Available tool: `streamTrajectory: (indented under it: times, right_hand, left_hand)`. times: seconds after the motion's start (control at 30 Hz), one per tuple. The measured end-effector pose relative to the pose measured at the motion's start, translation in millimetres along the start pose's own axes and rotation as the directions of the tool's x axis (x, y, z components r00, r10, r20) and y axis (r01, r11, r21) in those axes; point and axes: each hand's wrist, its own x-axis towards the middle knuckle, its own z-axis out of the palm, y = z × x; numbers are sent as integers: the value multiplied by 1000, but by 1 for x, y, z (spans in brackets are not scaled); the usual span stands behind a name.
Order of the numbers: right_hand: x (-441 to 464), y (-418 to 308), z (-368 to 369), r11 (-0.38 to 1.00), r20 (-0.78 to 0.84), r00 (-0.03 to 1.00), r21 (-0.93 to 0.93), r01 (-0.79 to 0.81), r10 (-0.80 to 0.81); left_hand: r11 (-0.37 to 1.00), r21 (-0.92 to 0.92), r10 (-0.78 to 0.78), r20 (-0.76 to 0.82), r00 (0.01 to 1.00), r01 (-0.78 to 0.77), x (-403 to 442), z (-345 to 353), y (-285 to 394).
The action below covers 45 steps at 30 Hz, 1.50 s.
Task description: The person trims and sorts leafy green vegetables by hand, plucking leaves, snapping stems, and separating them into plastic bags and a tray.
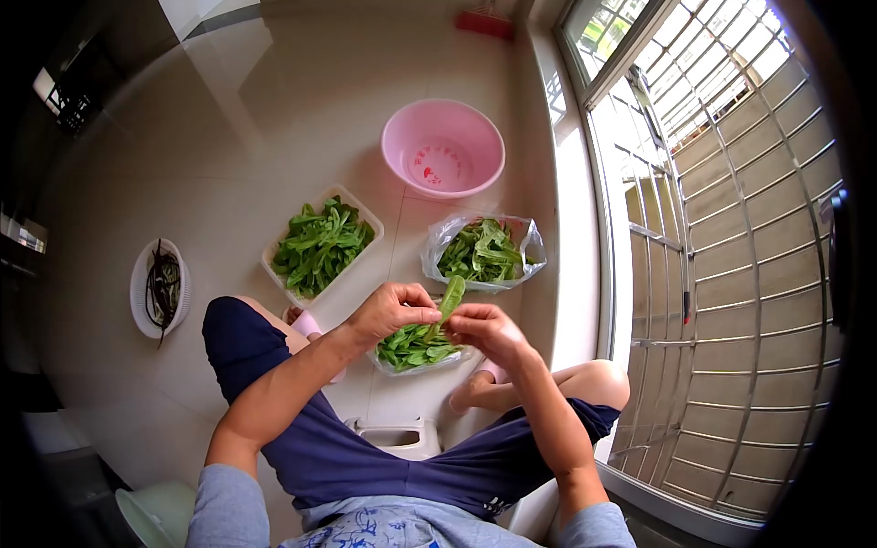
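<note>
Leaf (453,293), bright green, elongated and round-tipped, is pinched by the left hand (395,310) and the right hand (489,329).

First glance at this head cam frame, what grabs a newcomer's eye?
Probably the big pink basin, standing out on the pale floor at upper center. Next, the bright leafy greens heaped in the shallow tray left of center. Then the left hand and right hand, close together at a single green leaf mid-frame.
</note>
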Motion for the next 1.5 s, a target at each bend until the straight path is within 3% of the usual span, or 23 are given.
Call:
streamTrajectory:
  times: [0.13, 0.3, 0.37, 0.4, 0.47, 0.6, 0.7, 0.77, 0.9, 0.97, 1.03, 1.1, 1.2, 1.23, 1.37, 1.43, 1.47, 1.5]
  right_hand:
    - [-5, -6, -7, 975, -103, 993, 209, 75, -54]
    - [-2, -3, 3, 987, -132, 991, 158, 37, -16]
    - [0, -1, 4, 988, -131, 991, 150, 41, -21]
    - [1, -1, 4, 990, -130, 991, 135, 45, -27]
    - [1, 0, 3, 991, -135, 990, 124, 53, -36]
    - [2, 1, 2, 987, -164, 986, 149, 66, -42]
    - [4, 3, -9, 979, -144, 986, 169, 110, -86]
    - [2, 0, -10, 976, -142, 985, 181, 119, -94]
    - [4, 2, -5, 975, -107, 991, 198, 101, -81]
    - [5, 2, 1, 976, -103, 991, 192, 99, -80]
    - [5, 1, 2, 978, -103, 991, 184, 98, -80]
    - [5, -1, -2, 962, -196, 973, 215, 167, -125]
    - [9, -10, -27, 888, -391, 876, 239, 394, -283]
    - [9, -15, -35, 887, -413, 869, 243, 393, -272]
    - [12, -8, -47, 940, -491, 858, 196, 280, -153]
    - [14, -3, -44, 971, -502, 841, 8, 240, -204]
    - [15, 1, -46, 973, -501, 843, 7, 229, -194]
    - [17, 7, -52, 968, -494, 834, -151, 198, -248]
  left_hand:
    - [992, 122, -29, -62, 998, 36, -1, 1, -3]
    - [931, 364, 31, -99, 995, 7, -1, 5, -3]
    - [738, 657, 258, -62, 964, -155, 1, 5, -8]
    - [738, 657, 254, -60, 965, -153, 1, 5, -10]
    - [569, 785, 384, 12, 923, -246, 2, 4, -14]
    - [565, 795, 361, 5, 932, -223, 0, 5, -9]
    - [625, 758, 347, -59, 936, -185, 0, 3, -3]
    - [745, 654, 274, -118, 954, -133, 1, -1, 0]
    - [701, 688, 349, -99, 932, -190, 3, 1, -3]
    - [835, 542, 192, -129, 973, -93, 2, 4, -2]
    - [822, 559, 213, -131, 968, -105, 3, 2, -3]
    - [835, 540, 247, -189, 950, -109, 4, 0, -1]
    - [870, 483, 267, -290, 919, -101, 2, -8, 9]
    - [893, 439, 257, -314, 914, -100, 1, -10, 13]
    - [904, 413, 262, -335, 905, -109, 0, -11, 15]
    - [907, 414, 240, -346, 907, -82, -1, -11, 16]
    - [903, 418, 254, -334, 908, -99, -1, -12, 17]
    - [899, 422, 267, -321, 908, -115, -1, -12, 18]
